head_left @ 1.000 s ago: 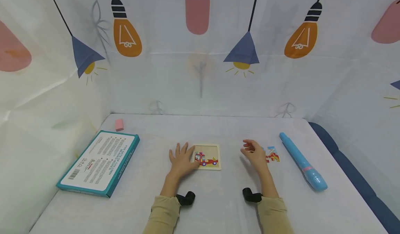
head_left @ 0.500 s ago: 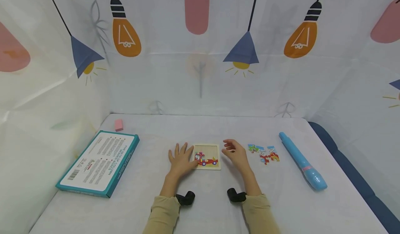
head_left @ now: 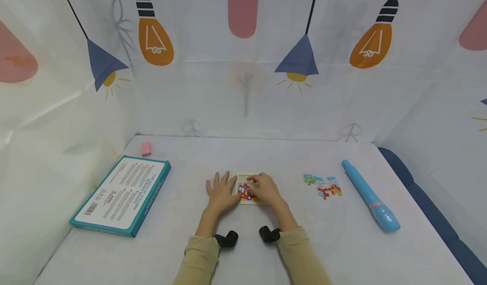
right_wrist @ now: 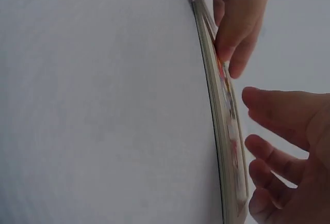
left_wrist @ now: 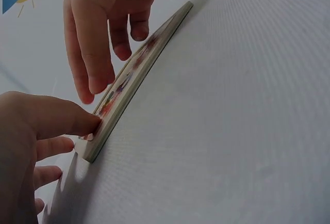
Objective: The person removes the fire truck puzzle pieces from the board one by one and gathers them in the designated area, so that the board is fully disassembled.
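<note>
Pale-framed puzzle tray [head_left: 244, 179] lies just below right fingers [left_wrist: 94, 61], against left thumb [left_wrist: 67, 118].

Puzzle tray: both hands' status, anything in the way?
Left hand touching puzzle tray. Right hand over it, hiding part; grip unclear. Loose pieces apart, to the right, not in the way.

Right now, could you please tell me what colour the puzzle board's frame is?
The frame is pale cream, clearest in the left wrist view.

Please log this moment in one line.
left hand: touching puzzle tray | right hand: over tray, grasp unclear | loose pieces: right of tray
</note>
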Tool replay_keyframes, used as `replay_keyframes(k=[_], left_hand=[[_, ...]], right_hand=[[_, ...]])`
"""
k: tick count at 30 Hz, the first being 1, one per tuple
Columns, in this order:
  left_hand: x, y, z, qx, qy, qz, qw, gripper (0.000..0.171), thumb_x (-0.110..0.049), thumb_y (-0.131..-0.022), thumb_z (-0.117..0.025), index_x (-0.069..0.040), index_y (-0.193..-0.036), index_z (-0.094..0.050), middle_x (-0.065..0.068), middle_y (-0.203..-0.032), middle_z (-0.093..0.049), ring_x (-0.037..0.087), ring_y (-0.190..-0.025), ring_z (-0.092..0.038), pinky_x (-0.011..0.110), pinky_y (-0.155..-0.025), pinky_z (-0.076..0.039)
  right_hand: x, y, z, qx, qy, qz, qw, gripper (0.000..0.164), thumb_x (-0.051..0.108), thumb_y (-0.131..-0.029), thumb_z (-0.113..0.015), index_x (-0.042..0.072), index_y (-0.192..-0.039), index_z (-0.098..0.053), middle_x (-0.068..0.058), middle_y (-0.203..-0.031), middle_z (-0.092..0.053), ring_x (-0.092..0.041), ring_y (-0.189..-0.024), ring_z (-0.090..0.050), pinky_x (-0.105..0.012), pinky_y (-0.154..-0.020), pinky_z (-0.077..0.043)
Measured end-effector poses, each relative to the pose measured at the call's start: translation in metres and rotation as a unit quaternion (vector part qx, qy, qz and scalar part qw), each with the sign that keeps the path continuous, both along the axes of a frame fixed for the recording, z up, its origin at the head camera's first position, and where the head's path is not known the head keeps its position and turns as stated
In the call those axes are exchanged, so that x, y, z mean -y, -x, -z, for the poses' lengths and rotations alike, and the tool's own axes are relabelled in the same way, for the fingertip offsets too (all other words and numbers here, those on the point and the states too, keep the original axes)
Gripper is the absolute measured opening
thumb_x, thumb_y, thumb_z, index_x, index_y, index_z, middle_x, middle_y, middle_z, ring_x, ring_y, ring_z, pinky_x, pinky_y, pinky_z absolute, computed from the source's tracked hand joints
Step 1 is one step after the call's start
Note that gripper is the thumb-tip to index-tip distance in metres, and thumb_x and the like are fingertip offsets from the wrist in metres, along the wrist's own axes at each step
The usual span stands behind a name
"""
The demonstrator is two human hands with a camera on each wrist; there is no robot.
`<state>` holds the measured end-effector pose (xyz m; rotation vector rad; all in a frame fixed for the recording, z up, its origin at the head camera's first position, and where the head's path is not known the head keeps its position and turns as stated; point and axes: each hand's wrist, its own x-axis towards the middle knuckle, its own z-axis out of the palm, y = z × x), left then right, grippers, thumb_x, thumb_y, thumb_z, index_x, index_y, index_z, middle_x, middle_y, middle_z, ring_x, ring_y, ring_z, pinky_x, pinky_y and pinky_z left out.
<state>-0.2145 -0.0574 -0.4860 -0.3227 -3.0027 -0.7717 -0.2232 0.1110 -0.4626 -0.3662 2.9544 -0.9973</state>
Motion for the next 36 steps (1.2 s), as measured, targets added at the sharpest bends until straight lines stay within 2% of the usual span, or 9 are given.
replay_keyframes(k=[4,7,15,18,22,25,30,36], left_hand=[[0.001,-0.001,-0.001,-0.001,-0.003,0.003,1.0,0.062,-0.035,-0.075,-0.062,-0.012,-0.132,-0.052,0.016,-0.144,-0.037,0.046,-0.135,-0.015,0.068,-0.101,-0.003],[0.001,-0.001,0.0,0.004,-0.003,0.003,1.0,0.063,-0.034,-0.074,-0.062,-0.012,-0.132,-0.051,0.016,-0.144,-0.036,0.046,-0.136,-0.014,0.068,-0.101,-0.002],[0.0,0.0,0.001,0.008,-0.01,-0.001,0.9999,0.063,-0.035,-0.075,-0.064,-0.012,-0.133,-0.051,0.015,-0.145,-0.035,0.045,-0.136,-0.014,0.067,-0.101,-0.001],[0.0,-0.001,0.001,0.007,-0.012,-0.001,0.9999,0.063,-0.035,-0.075,-0.064,-0.012,-0.132,-0.051,0.016,-0.145,-0.036,0.045,-0.136,-0.014,0.067,-0.101,-0.001],[0.0,-0.002,0.0,0.003,-0.012,0.0,0.9999,0.063,-0.034,-0.073,-0.064,-0.011,-0.131,-0.052,0.017,-0.144,-0.036,0.046,-0.135,-0.014,0.067,-0.101,-0.001],[0.0,-0.002,-0.001,0.0,-0.014,0.0,0.9999,0.064,-0.033,-0.072,-0.064,-0.01,-0.131,-0.053,0.017,-0.143,-0.037,0.046,-0.135,-0.015,0.068,-0.101,-0.001],[-0.001,-0.002,-0.001,0.003,-0.016,-0.002,0.9999,0.064,-0.033,-0.072,-0.064,-0.011,-0.131,-0.052,0.017,-0.144,-0.036,0.046,-0.136,-0.014,0.067,-0.101,0.0],[-0.001,-0.001,0.001,0.002,-0.015,-0.004,0.9999,0.065,-0.033,-0.072,-0.063,-0.011,-0.132,-0.052,0.017,-0.144,-0.036,0.046,-0.135,-0.014,0.067,-0.101,-0.001]], right_hand=[[0.007,0.002,0.002,-0.012,-0.052,-0.019,0.998,0.029,0.023,-0.075,-0.074,0.01,-0.1,-0.069,-0.012,-0.094,-0.058,-0.026,-0.085,-0.054,-0.04,-0.076,-0.045],[0.01,0.003,0.004,-0.007,-0.043,-0.013,0.999,0.026,0.02,-0.074,-0.076,0.01,-0.095,-0.067,-0.01,-0.091,-0.056,-0.025,-0.082,-0.052,-0.039,-0.073,-0.044],[0.013,0.003,0.004,0.024,0.04,-0.018,0.999,0.025,0.005,-0.074,-0.073,0.01,-0.093,-0.057,-0.002,-0.079,-0.059,-0.013,-0.066,-0.05,-0.027,-0.059,-0.04],[0.011,0.0,0.003,0.038,0.09,-0.014,0.995,0.022,0.002,-0.076,-0.07,0.01,-0.094,-0.058,-0.003,-0.08,-0.061,-0.012,-0.067,-0.05,-0.025,-0.058,-0.041],[0.003,-0.001,0.001,0.049,0.162,0.019,0.985,0.019,0.002,-0.08,-0.066,0.011,-0.095,-0.061,-0.005,-0.085,-0.063,-0.014,-0.074,-0.053,-0.026,-0.062,-0.044],[-0.007,-0.002,-0.001,0.056,0.194,0.055,0.978,0.018,0.002,-0.081,-0.065,0.011,-0.096,-0.061,-0.006,-0.088,-0.063,-0.017,-0.08,-0.055,-0.03,-0.068,-0.046],[-0.03,-0.004,-0.003,0.066,0.212,0.108,0.969,0.017,0.002,-0.084,-0.062,0.008,-0.1,-0.061,-0.009,-0.092,-0.061,-0.023,-0.086,-0.055,-0.034,-0.073,-0.046],[-0.062,-0.007,-0.003,0.086,0.231,0.164,0.955,0.02,0.005,-0.086,-0.06,0.006,-0.105,-0.059,-0.011,-0.094,-0.057,-0.023,-0.086,-0.054,-0.027,-0.066,-0.045]])
